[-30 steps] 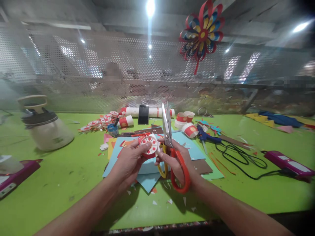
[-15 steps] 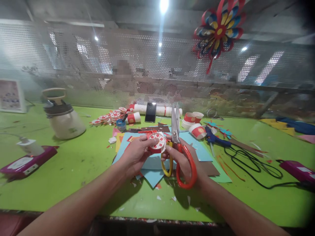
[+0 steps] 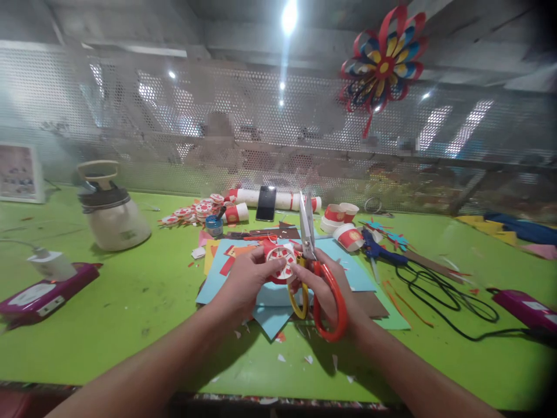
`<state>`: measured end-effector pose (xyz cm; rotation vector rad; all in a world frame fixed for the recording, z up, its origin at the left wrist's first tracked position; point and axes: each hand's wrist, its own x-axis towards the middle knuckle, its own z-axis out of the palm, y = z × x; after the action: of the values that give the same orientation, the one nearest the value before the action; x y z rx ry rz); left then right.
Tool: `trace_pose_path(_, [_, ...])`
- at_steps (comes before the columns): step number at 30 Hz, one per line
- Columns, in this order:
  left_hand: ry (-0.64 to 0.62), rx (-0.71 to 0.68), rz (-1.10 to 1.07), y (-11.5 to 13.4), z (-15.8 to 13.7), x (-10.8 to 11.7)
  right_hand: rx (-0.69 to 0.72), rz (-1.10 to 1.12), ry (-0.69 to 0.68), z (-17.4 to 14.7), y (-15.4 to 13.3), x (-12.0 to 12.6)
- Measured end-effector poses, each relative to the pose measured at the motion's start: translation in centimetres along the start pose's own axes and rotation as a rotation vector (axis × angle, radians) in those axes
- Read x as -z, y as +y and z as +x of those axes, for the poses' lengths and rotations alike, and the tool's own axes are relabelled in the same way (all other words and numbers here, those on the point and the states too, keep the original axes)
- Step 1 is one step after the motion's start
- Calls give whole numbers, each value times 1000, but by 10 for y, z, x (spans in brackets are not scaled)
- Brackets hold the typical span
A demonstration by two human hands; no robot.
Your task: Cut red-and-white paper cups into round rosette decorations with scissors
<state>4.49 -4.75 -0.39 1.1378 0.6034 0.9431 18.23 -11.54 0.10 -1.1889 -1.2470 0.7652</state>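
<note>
My left hand (image 3: 244,274) is closed on a red-and-white round paper piece (image 3: 285,255), perhaps cut from a paper cup, with red patches on its pale face. The thumb presses on that face. In my right hand (image 3: 329,283) is a pair of scissors (image 3: 307,235) with one red and one yellow handle loop. Its blades point up and away, slightly parted. The right thumb and fingertips also meet the round piece at its right edge. Under both hands lie light blue paper sheets (image 3: 354,270) and red strips (image 3: 227,266).
Paper cups (image 3: 348,237) stand behind on the right, near a blue glue gun (image 3: 383,249) with a black cord. A phone (image 3: 266,203) leans on a white roll (image 3: 287,200). Patterned discs (image 3: 185,213), a jug (image 3: 114,217) and a purple power strip (image 3: 56,293) are to the left.
The scissor blades have tilted a little to the left and parted slightly more. Both hands still hold the same things, the round piece turned slightly, and the view has shifted a little.
</note>
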Motion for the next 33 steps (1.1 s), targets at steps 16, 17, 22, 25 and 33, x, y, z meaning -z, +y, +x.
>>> trace_pose_path(16, [-19, -98, -161, 22, -1, 7, 96, -111, -92, -7, -1, 6])
trace_pose_path(17, [-13, -110, -178, 25, -2, 7, 116, -159, -127, -8, -1, 8])
trace_pose_path(22, [3, -156, -205, 36, -7, 7, 186, -348, -250, -14, -5, 10])
trace_pose_path(25, [13, -174, -203, 37, -10, 7, 203, -381, -257, -17, -7, 10])
trace_pose_path(33, [15, -150, -194, 36, -10, 6, 227, -397, -263, -20, -4, 8])
